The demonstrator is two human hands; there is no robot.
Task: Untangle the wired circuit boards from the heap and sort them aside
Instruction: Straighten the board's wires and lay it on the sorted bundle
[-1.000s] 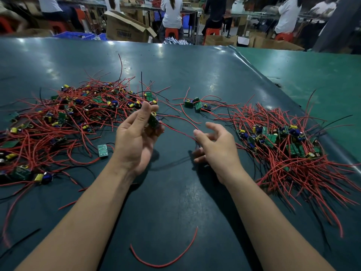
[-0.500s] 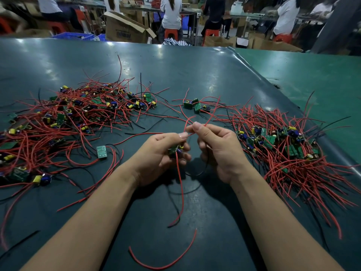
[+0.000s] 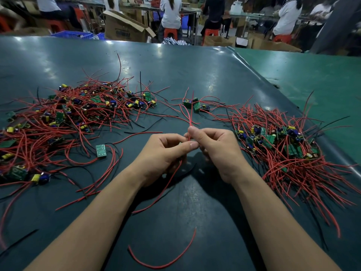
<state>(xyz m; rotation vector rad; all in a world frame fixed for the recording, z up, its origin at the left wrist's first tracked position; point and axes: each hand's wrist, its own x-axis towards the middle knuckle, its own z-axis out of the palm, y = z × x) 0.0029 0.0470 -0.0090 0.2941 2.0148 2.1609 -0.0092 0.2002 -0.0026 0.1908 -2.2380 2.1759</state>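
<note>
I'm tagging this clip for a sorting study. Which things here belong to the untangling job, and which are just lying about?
In the job:
- left hand gripping a small green board
- right hand pinching its red wires
- tangled heap
- sorted pile

Lying about:
- loose red wire
- cardboard box
- blue crate

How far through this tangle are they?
Roughly midway, at a guess. Done: a sorted pile lies on the right. In hand: the left hand grips one board while the right hand pinches its red wires. Left: a big heap on the left.
</note>
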